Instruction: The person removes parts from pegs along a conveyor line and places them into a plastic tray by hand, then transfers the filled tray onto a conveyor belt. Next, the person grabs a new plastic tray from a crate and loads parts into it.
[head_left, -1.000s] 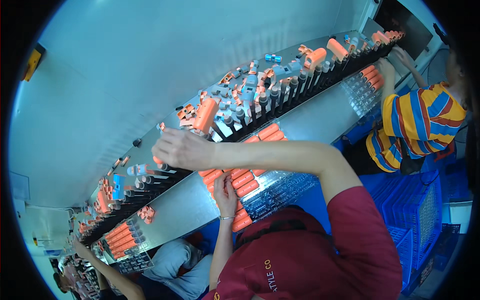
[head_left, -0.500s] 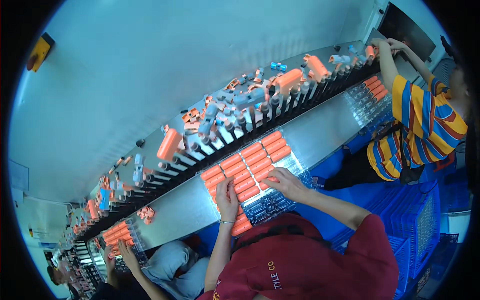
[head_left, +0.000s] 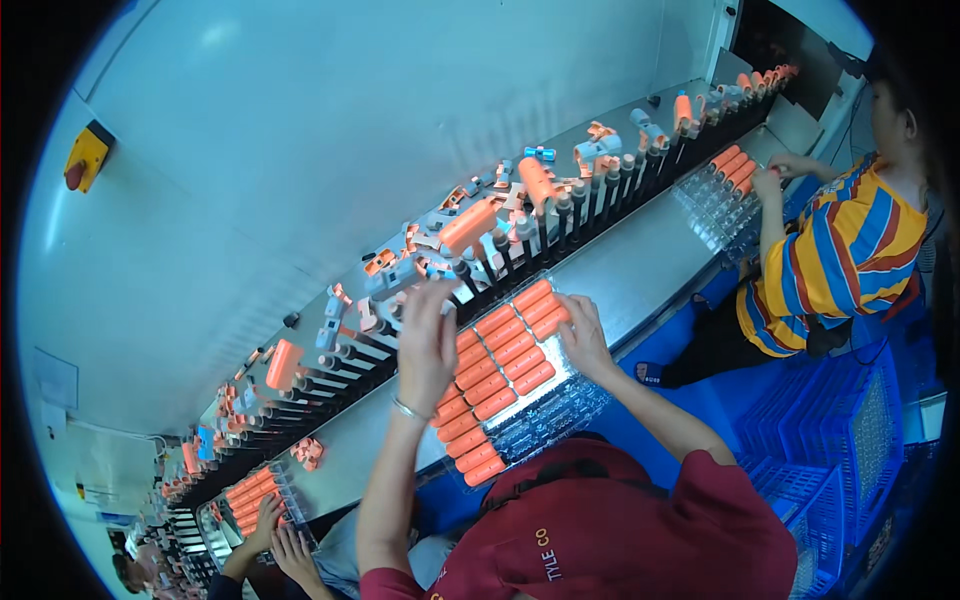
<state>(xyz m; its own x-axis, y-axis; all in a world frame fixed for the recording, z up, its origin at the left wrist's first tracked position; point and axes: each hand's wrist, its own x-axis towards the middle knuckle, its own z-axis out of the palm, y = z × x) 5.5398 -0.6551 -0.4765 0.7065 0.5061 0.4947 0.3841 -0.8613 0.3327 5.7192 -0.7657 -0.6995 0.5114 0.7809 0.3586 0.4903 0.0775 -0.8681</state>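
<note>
A clear moulded tray (head_left: 575,400) in front of me holds rows of orange half-round plastic pieces (head_left: 505,333); its near right cells hold none. At the tray's far right end, the fingertips of my right hand (head_left: 587,340) close on the end of an orange plastic piece (head_left: 550,322). My left hand (head_left: 427,345) is raised beyond the tray's left side, close to the row of black pegs, its fingers curled and blurred. Whether it holds anything cannot be made out. A grey plastic piece (head_left: 393,280) sits on a peg just past its fingers.
Black pegs (head_left: 580,212) run diagonally behind the metal bench (head_left: 640,235), some capped with orange or grey parts. Loose clips (head_left: 430,225) lie behind them. A person in a striped shirt (head_left: 850,250) works at right, another person's hands (head_left: 280,540) at left. Blue crates (head_left: 840,440) stand lower right.
My left hand has lifted from the tray toward the pegs. My right hand has moved from the middle column to the far right column. The view has shifted; the person at right now reaches to their tray.
</note>
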